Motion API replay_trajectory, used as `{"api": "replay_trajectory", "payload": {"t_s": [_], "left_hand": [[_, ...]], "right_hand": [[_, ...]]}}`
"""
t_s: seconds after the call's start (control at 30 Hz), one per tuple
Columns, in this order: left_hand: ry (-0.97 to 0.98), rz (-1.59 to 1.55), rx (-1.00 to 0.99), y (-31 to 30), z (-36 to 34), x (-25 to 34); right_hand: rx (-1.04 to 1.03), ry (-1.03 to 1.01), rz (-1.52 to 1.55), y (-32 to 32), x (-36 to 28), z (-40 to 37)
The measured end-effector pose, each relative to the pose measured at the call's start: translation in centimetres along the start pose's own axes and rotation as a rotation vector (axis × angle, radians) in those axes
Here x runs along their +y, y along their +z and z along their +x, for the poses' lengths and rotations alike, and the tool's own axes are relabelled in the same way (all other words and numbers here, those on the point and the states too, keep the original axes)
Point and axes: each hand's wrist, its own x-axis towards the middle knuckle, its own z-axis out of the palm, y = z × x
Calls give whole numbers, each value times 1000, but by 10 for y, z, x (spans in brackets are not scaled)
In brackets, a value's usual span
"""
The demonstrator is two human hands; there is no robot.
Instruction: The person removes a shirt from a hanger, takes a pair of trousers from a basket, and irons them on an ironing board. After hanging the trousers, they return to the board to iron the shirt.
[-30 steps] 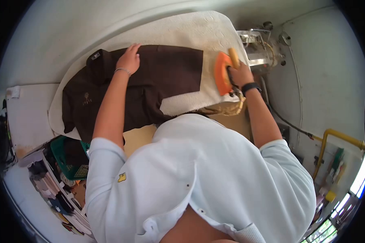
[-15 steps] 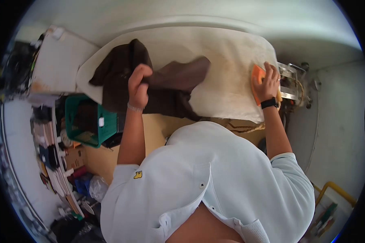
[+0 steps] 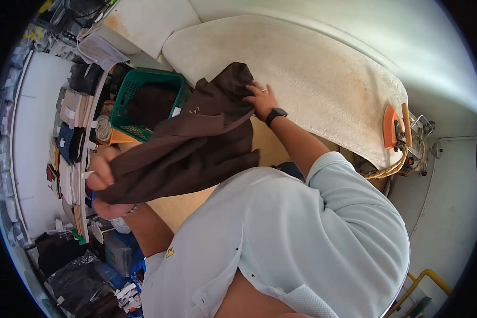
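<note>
A dark brown garment (image 3: 185, 138) with a small light mark stretches between my two hands, off the near left edge of the ironing board (image 3: 312, 69). My left hand (image 3: 103, 175), blurred, is closed on its lower left end, near the shelves. At the upper right edge of the cloth, my right hand (image 3: 262, 100) grips it, some fingers spread. The iron with an orange body (image 3: 391, 127) rests at the right end of the board, apart from both hands.
A green basket (image 3: 135, 74) with dark brown cloth inside stands just left of the garment. Shelves with folded clothes (image 3: 74, 111) line the left side. Plastic bags (image 3: 82, 275) lie at the lower left. A thick cord (image 3: 387, 170) hangs by the board's right end.
My right hand has let go of the iron and moved left onto the garment. My left hand has pulled the garment off the board, toward the left and nearer me. The view has turned left.
</note>
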Motion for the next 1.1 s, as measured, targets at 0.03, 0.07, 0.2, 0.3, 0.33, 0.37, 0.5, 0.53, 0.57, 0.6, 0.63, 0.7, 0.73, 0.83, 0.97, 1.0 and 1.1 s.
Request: {"api": "replay_trajectory", "payload": {"t_s": [0.03, 0.07, 0.2, 0.3, 0.33, 0.37, 0.5, 0.53, 0.57, 0.6, 0.63, 0.7, 0.73, 0.83, 0.97, 1.0, 1.1], "left_hand": [[22, 16, 83, -9, 3, 17], [42, 30, 164, -22, 3, 31], [61, 121, 169, -77, 7, 52], [100, 120, 179, -116, 21, 44], [73, 107, 90, -125, 31, 41], [74, 82, 75, -137, 42, 35], [59, 83, 14, -138, 94, -15], [25, 198, -53, -159, 111, -32], [-6, 313, -123, -183, 131, -51], [-40, 451, -218, -217, 160, -75], [-71, 589, -312, -250, 191, -105], [-191, 1035, -213, -278, 245, -192], [-130, 1199, -197, -243, 258, -221], [-47, 1660, 8, -148, 258, -293], [-60, 1106, -434, 59, 164, -324], [-137, 957, -498, 95, 130, -332], [-467, 863, -620, 148, 35, -390]], "right_hand": [[-65, 21, -4, -2, 3, 1], [82, 114, 151, -7, 12, -2], [689, 35, 646, -107, 54, -40], [593, 188, 592, -205, 48, -101], [588, 237, 484, -234, 34, -120], [647, 232, 395, -248, 29, -137], [643, 338, 183, -297, 22, -174], [601, 370, 70, -306, 22, -177], [557, 387, 36, -312, 32, -171], [550, 402, 35, -315, 45, -158], [476, 490, 11, -320, 58, -139], [513, 479, -126, -307, 113, -93], [627, 409, -182, -292, 143, -70], [793, 522, -187, -237, 219, -39], [188, 994, 325, -158, 244, -73], [54, 1074, 491, -138, 248, -83], [110, 1181, 742, -78, 252, -98]]}}
